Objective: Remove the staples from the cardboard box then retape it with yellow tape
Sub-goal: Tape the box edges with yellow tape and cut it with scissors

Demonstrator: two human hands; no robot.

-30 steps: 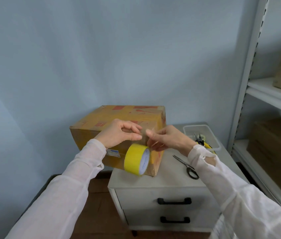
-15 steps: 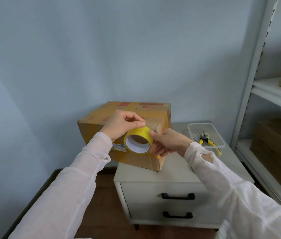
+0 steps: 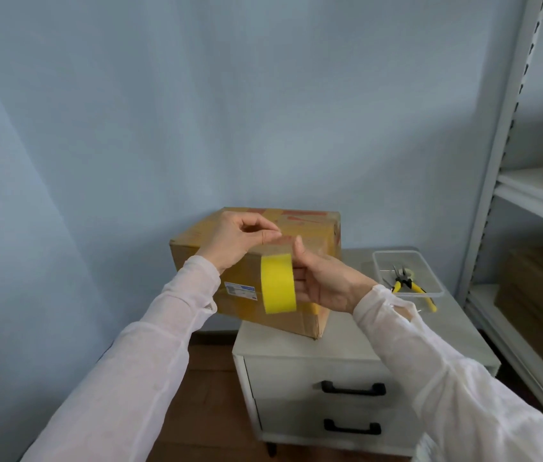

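1. Box (image 3: 283, 261) sits on the worktop (image 3: 346, 331), a white two-drawer cabinet; its left part overhangs the cabinet's left edge. Near corner points toward the camera.
2. Box top has red print; front face carries a small white-and-blue label (image 3: 240, 291).
3. Tape (image 3: 277, 283) is a yellow roll held in front of the box's front face, seen edge-on, outer band facing the camera.
4. Right hand (image 3: 325, 283) is clamped on the roll from its right side, thumb up over the roll's top edge, fingers curled behind it.
5. Left hand (image 3: 238, 240) is above and left of the roll, over the box's top front edge. Thumb and forefinger are pinched together; looks like the tape's free end, but too small to tell.
6. Hands are near each other, not touching; the pinch sits just above the roll.
7. Both arms in white sleeves.
8. Tray (image 3: 408, 273), clear plastic, sits on the worktop right of the box, apart from it.
9. Pliers (image 3: 408, 285) with yellow handles lie in the tray, handles poking over its near rim.
10. Shelf unit (image 3: 530, 195) stands at the right edge, with brown boxes on its shelves.
11. Staples: can't make any out at this resolution.
12. Blue wall behind, wood floor below.
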